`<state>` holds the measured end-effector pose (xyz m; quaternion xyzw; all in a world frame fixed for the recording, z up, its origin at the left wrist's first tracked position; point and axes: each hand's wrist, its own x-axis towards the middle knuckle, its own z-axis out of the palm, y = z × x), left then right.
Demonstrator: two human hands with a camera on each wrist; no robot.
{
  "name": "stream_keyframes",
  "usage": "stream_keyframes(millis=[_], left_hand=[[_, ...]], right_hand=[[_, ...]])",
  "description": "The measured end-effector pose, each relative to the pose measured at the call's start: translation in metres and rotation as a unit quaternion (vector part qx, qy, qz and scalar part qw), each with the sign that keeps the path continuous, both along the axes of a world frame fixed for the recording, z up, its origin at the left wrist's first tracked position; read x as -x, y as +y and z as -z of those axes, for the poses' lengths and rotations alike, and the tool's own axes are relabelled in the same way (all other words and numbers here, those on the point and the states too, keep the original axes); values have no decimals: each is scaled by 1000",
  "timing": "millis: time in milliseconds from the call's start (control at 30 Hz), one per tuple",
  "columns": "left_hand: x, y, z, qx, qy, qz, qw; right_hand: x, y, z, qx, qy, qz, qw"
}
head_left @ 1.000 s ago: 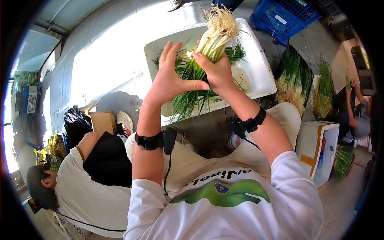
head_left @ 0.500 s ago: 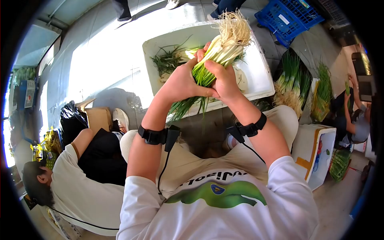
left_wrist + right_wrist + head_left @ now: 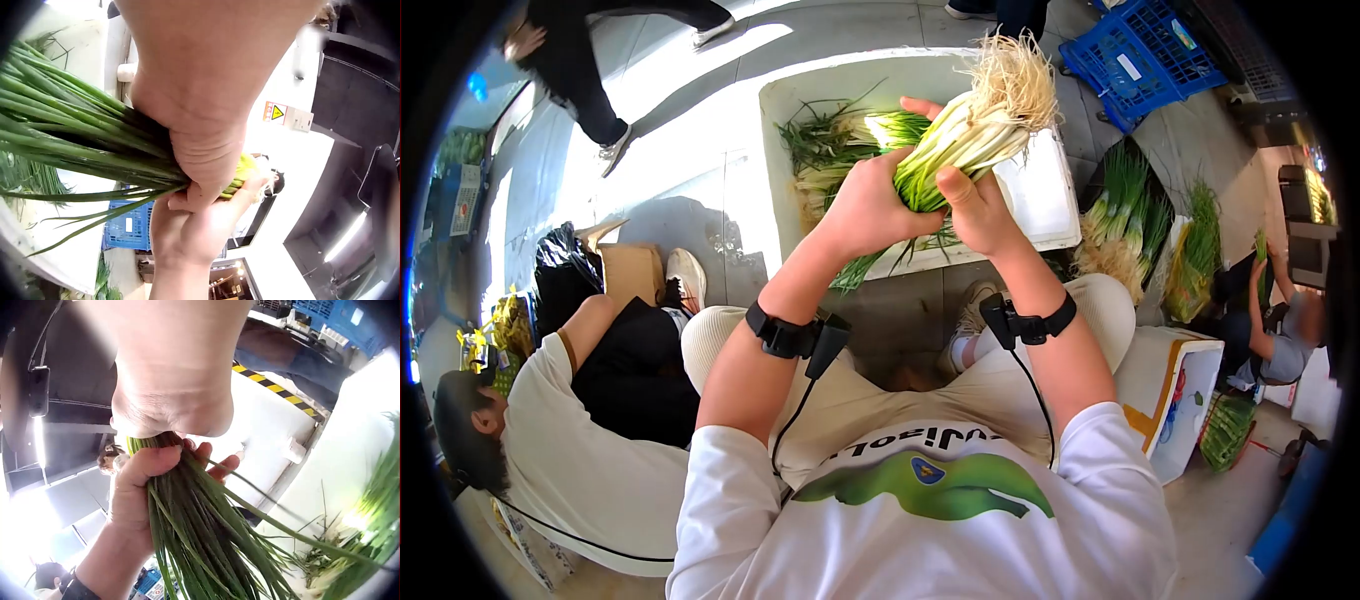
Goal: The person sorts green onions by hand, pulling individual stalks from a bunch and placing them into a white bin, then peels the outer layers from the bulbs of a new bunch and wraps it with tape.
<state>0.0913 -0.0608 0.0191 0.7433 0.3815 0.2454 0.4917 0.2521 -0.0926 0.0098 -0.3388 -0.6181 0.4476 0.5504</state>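
Observation:
A bunch of spring onions is held over a white foam box, its pale roots up and to the right. My left hand grips it around the lower part of the stalks; in the right wrist view its thumb and fingers wrap the green stalks. Closer to the roots, my right hand holds the bunch, thumb in front and fingers mostly hidden behind. Long green leaves hang below the hands in the left wrist view. More spring onions lie in the box.
Several bunches with roots stand to the right of the box. A blue crate is beyond it. Another foam box stands by my right knee. A seated person is at my left; someone walks past at the far left.
My left hand, spread apart from the bunch earlier, has closed around the stalks. Both hands and the bunch have shifted slightly right. A passer-by has come into view at the upper left.

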Motion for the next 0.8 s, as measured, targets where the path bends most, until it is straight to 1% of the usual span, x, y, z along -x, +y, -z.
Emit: stream_keyframes(millis=[67, 133, 200, 267, 300, 367, 400, 467, 500, 533, 567, 600, 633, 667, 700, 733, 767, 800], left_hand=[[0, -1, -1, 24, -10, -9, 1000], [0, -1, 0, 18, -16, -12, 1000], [-1, 1, 3, 10, -23, -12, 1000], [-3, 3, 7, 12, -25, -10, 1000], [-3, 5, 7, 12, -25, -13, 1000], [-4, 7, 6, 24, 1, -10, 1000], [-4, 7, 5, 26, 1, -13, 1000], [-5, 8, 4, 4, 11, -42, 999], [-4, 10, 5, -17, 13, -57, 998], [-3, 11, 7, -16, 14, -61, 998], [-1, 13, 9, -24, 24, -69, 997], [0, 14, 11, -32, 34, -76, 996], [1, 13, 5, -45, 45, -79, 995], [2, 13, 2, -44, 46, -82, 995], [1, 13, -1, -52, 78, -81, 992], [0, 12, -2, -60, 111, -80, 989], [-1, 11, -1, -75, 120, -76, 987], [-4, 10, -3, -73, 120, -76, 987]], right_hand=[[-3, 1, -3, 7, -1, -20, 1000], [-4, 1, -10, -5, -29, -19, 999], [-7, 3, -7, 4, -37, -12, 999], [-14, 7, 0, -10, -84, -1, 996], [-17, 7, 0, -9, -84, -4, 996], [-23, 8, 1, 22, -130, 17, 991], [-26, 7, -7, 24, -130, 14, 991], [-31, 5, -39, 36, -279, -3, 960], [-35, 3, -45, -6, -332, 31, 943], [-38, 1, -63, -6, -331, 26, 943], [-41, -3, -86, 145, -441, 12, 886], [-44, -8, -100, 290, -535, -3, 794], [-48, -14, -105, 289, -536, -7, 794], [-53, -21, -108, 206, -504, 50, 837], [-57, -23, -109, 123, -465, 107, 870], [-60, -19, -107, 124, -466, 105, 870], [-63, -13, -105, -115, -477, 154, 858], [-66, -9, -103, -347, -459, 195, 794]])
